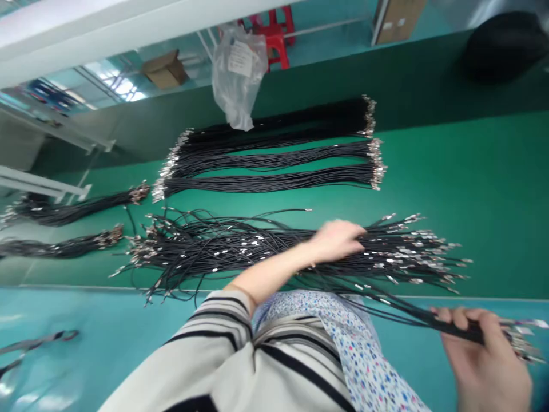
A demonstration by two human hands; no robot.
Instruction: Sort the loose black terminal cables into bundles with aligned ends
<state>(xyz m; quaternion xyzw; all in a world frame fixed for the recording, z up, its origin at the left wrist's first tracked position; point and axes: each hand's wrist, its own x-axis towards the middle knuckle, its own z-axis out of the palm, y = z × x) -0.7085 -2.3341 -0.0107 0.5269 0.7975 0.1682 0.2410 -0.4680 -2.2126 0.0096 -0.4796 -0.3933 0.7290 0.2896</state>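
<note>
A long loose pile of black cables (240,246) with metal-tipped ends lies along the near part of the green table. Across the right half of this pile rests my left hand (337,240). Its fingers are blurred and partly lost against the cables, so I cannot see whether they grip any. Off the table's front edge at the lower right, my right hand (484,349) is closed around a thinner bundle of black cables (412,312). Their connector ends stick out to the right of the fist, while the other ends trail back toward the pile.
Behind the pile, neat rows of black cables (274,177) lie side by side. Two more cable bundles (77,209) lie at the left near white metal supports (47,183). A clear plastic bag (238,74) hangs over the far rows. A dark round object (506,46) stands far right.
</note>
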